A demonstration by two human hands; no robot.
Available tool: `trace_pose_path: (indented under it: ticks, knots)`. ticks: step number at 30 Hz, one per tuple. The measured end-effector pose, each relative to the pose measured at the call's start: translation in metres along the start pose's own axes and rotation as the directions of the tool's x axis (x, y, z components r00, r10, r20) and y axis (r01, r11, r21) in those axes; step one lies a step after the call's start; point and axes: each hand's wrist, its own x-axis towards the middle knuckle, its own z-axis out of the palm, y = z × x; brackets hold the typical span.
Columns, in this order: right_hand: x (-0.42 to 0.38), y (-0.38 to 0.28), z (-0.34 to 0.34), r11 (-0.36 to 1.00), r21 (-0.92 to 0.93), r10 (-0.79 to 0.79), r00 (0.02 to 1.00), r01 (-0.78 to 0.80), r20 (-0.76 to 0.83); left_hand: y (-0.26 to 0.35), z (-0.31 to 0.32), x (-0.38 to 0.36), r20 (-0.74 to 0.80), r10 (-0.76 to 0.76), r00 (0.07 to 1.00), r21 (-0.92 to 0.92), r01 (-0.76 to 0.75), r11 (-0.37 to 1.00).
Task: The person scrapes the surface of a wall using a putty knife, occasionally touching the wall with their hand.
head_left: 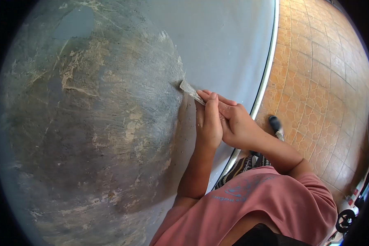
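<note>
A scraper [189,89] with a pale, crusted flat blade juts from my joined hands, its tip meeting the edge of a rough, mottled patch [127,106] on a blue-grey panel [221,45]. My left hand [210,125] is closed at the scraper's near end, thumb pointing up. My right hand [235,123] presses against it from the right, fingers also wrapped at the tool. The handle is hidden within the two hands. Small pale specks cling to the fingers. Brownish residue and scratches cover the rough patch.
A white edging strip [268,69] borders the panel on the right. Past it lies a patterned orange tile floor [311,94], with a dark shoe [275,123] on it. A small black wheel [346,220] shows at the lower right. Crumbs lie near the left forearm.
</note>
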Motion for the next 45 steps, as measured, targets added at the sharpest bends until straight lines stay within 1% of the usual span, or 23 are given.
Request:
trace_pose_path:
  ticks: [3,4,6,8,11,12,15,16,19,20,21,23,24,28,31,32,34,36,39,40,43,44,45]
  knots:
    - [0.016,0.009,-0.002,0.994,-0.108,0.018,0.999,-0.013,0.042,0.009,-0.012,0.020,0.101,-0.055,0.993,0.081,0.047,0.996]
    - [0.021,0.010,-0.002,0.998,-0.006,-0.068,0.997,0.068,-0.032,0.026,0.002,0.023,0.105,-0.054,0.993,0.085,0.046,0.995]
    - [0.015,0.009,-0.004,0.989,-0.029,-0.145,0.984,0.143,-0.100,0.023,0.010,0.016,0.076,-0.017,0.997,0.131,0.007,0.991]
    - [0.013,0.007,-0.005,0.989,-0.053,-0.140,0.987,0.136,-0.082,0.016,0.014,0.004,0.045,0.045,0.998,0.118,-0.050,0.992]
    - [0.009,0.003,-0.006,0.994,-0.105,0.021,0.997,-0.013,0.069,0.009,0.000,0.011,0.078,0.106,0.991,0.026,-0.108,0.994]
    - [0.019,0.017,0.004,0.971,-0.150,-0.202,0.973,0.185,-0.110,0.013,-0.006,0.018,0.059,-0.020,0.998,0.086,0.014,0.996]
    - [0.020,0.012,-0.007,0.992,-0.041,-0.125,0.989,0.122,-0.073,0.027,0.011,0.027,0.105,-0.077,0.992,0.040,0.073,0.997]
    - [0.017,0.008,-0.009,0.994,-0.035,-0.110,0.992,0.108,-0.062,0.022,0.014,0.021,0.078,-0.027,0.997,0.073,0.021,0.997]
    - [0.008,0.001,-0.010,0.996,-0.066,-0.059,0.998,0.059,-0.001,0.012,0.013,0.004,0.000,-0.008,1.000,-0.101,0.008,0.995]
    - [0.009,0.001,-0.010,0.996,-0.079,-0.041,0.999,0.042,0.012,0.014,0.011,0.005,0.012,0.025,1.000,-0.039,-0.024,0.999]
    - [0.010,0.001,-0.009,0.995,-0.093,-0.024,0.999,0.026,0.024,0.016,0.009,0.009,0.030,-0.015,0.999,-0.033,0.016,0.999]
    - [0.014,0.005,-0.011,0.999,0.010,-0.051,0.999,0.051,-0.005,0.017,0.007,0.017,0.060,-0.090,0.994,-0.022,0.092,0.996]
    - [0.016,0.009,-0.010,0.996,0.061,-0.067,0.997,0.069,-0.038,0.016,0.011,0.018,0.060,-0.056,0.997,0.049,0.054,0.997]
    - [0.017,0.005,-0.017,0.997,-0.040,-0.061,0.998,0.062,0.022,0.010,0.014,0.001,-0.023,-0.052,0.998,-0.119,0.049,0.992]
    - [0.007,0.003,-0.019,0.992,-0.119,-0.024,0.996,0.034,0.090,0.012,0.015,0.006,0.035,-0.045,0.998,0.023,0.044,0.999]
    - [0.007,0.003,-0.014,0.999,0.003,-0.038,0.999,0.038,-0.033,0.014,0.016,0.009,0.074,-0.076,0.994,0.008,0.076,0.997]
    - [0.001,0.004,-0.013,0.996,-0.091,0.004,1.000,-0.003,0.011,0.013,0.015,0.003,0.060,-0.044,0.997,-0.041,0.047,0.998]
    - [0.003,0.007,-0.003,0.994,-0.108,-0.030,0.999,0.025,-0.041,0.012,0.009,0.001,0.031,-0.022,0.999,-0.086,0.024,0.996]
    - [0.016,0.011,0.008,0.993,-0.105,-0.058,0.989,0.044,-0.137,0.021,0.004,0.014,0.004,-0.038,0.999,0.016,0.038,0.999]
    - [0.018,0.014,0.004,0.993,-0.101,-0.071,0.992,0.060,-0.107,0.027,0.005,0.020,0.022,-0.053,0.998,0.003,0.053,0.999]
    - [0.016,0.009,-0.005,0.996,0.005,-0.089,0.990,0.090,-0.112,0.021,0.005,0.020,0.080,-0.006,0.997,0.173,-0.008,0.985]
    - [0.014,0.011,-0.004,0.983,-0.088,-0.168,0.980,0.159,-0.106,-0.002,-0.007,0.018,0.011,0.037,0.999,0.154,-0.039,0.987]
    - [0.012,0.014,-0.002,0.957,-0.180,-0.247,0.964,0.227,-0.100,0.004,-0.003,0.014,0.007,0.020,1.000,0.079,-0.020,0.997]
